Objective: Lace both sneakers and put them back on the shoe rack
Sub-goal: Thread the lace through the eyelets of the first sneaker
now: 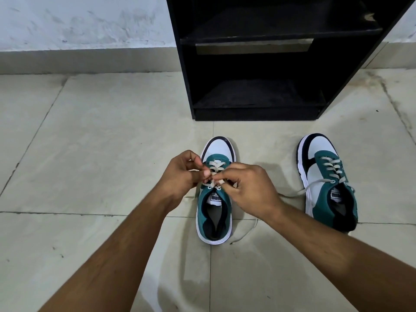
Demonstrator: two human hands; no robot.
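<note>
Two green, white and black sneakers stand on the tiled floor, toes pointing at the black shoe rack [189, 82]. The left sneaker [215, 212] is right in front of me. My left hand [182, 174] and my right hand [252, 188] meet over its eyelets, each pinching its cream lace [216, 165]. One loose end of that lace [245, 233] trails on the floor to the sneaker's right. The right sneaker [324, 179] stands apart, laced across its upper, with a free lace end [301, 190] lying out to its left.
The rack has two open black shelves with nothing on them, set against a pale wall [85, 21] with a grey skirting. Beige floor tiles [101, 143] spread to the left and around both sneakers.
</note>
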